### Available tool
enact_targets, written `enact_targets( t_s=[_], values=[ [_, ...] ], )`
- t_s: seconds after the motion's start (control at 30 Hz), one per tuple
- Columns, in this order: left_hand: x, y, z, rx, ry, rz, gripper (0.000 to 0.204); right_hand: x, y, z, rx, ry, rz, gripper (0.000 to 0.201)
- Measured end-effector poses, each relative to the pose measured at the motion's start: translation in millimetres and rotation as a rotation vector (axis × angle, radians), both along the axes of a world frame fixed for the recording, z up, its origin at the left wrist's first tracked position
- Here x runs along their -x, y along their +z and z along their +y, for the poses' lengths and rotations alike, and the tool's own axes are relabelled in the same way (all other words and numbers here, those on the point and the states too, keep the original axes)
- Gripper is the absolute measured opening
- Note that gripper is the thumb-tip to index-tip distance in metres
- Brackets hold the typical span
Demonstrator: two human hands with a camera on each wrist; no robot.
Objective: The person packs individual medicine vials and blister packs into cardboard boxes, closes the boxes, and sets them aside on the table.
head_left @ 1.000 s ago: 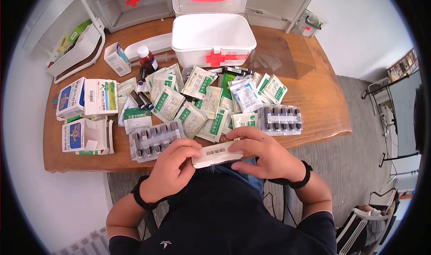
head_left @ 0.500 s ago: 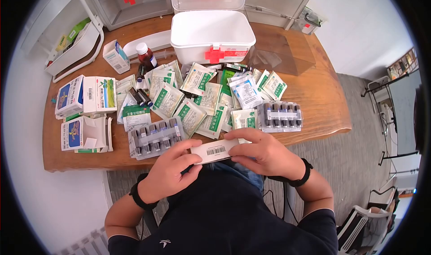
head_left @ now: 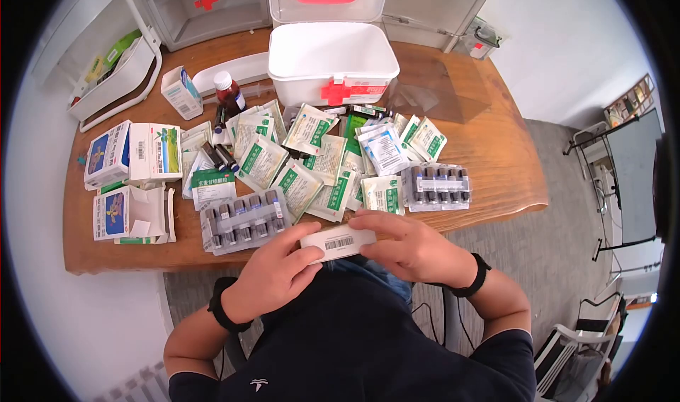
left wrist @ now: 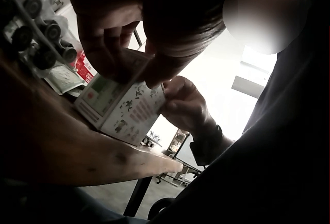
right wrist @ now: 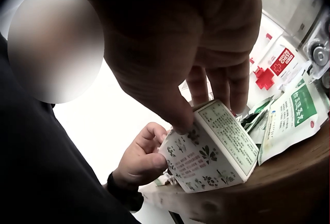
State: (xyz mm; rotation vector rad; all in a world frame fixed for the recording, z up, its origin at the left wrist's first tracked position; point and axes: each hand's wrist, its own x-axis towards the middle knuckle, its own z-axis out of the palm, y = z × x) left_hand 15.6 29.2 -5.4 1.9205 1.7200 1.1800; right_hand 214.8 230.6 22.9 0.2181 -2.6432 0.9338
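Over the table's front edge, both hands hold a small white medicine box (head_left: 338, 243), its barcode side facing up. My left hand (head_left: 273, 271) grips the left end between thumb and fingers. On the right end, my right hand (head_left: 418, 250) pinches it the same way. Leaf prints and red lettering cover one broad side of the box (right wrist: 206, 157) in the right wrist view. A blister tray of dark vials (head_left: 244, 220) lies just beyond the left hand, and a second vial tray (head_left: 437, 187) beyond the right.
Green-and-white sachets (head_left: 301, 186) pile up mid-table. Behind them stands an open white medicine chest (head_left: 333, 62) with a red cross. A brown bottle (head_left: 229, 97) and an upright carton (head_left: 182, 93) are at back left. More cartons (head_left: 154, 152) stack at the left.
The right hand's fingers, spread wider a second ago, have closed in on the box's right end. The box has turned slightly between the hands. Things on the table stay put.
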Motion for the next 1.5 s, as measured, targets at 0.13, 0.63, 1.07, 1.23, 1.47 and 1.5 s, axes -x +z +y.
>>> enact_targets(
  t_s=[0.13, 0.63, 1.07, 1.23, 1.47, 1.5],
  values=[
    [-0.6, 0.5, 1.5, 0.02, -0.015, 0.11, 0.028, 0.9, 10.7, -5.0, 0.044, -0.019, -0.074, 0.025],
    [6.4, 24.3, 16.8, 0.011, -0.042, 0.018, 0.03, 0.8, 5.4, 5.9, 0.308, -0.028, -0.019, 0.028],
    [5.0, 33.6, 42.4, -0.153, -0.104, -0.613, 0.046, 15.3, 30.6, 1.0, 0.555, -0.117, 0.14, 0.043],
    [8.3, 37.0, 51.5, -0.184, -0.163, -0.56, 0.039, 18.4, 34.3, 14.4, 0.373, -0.082, 0.241, 0.038],
    [20.1, 52.1, 74.9, -0.147, -0.233, -0.306, 0.048, 16.0, 83.9, 36.7, 0.28, -0.104, -0.057, 0.028],
    [21.9, 53.3, 78.8, -0.143, -0.23, -0.263, 0.053, 17.7, 90.8, 44.8, 0.278, -0.111, -0.057, 0.028]
  ],
)
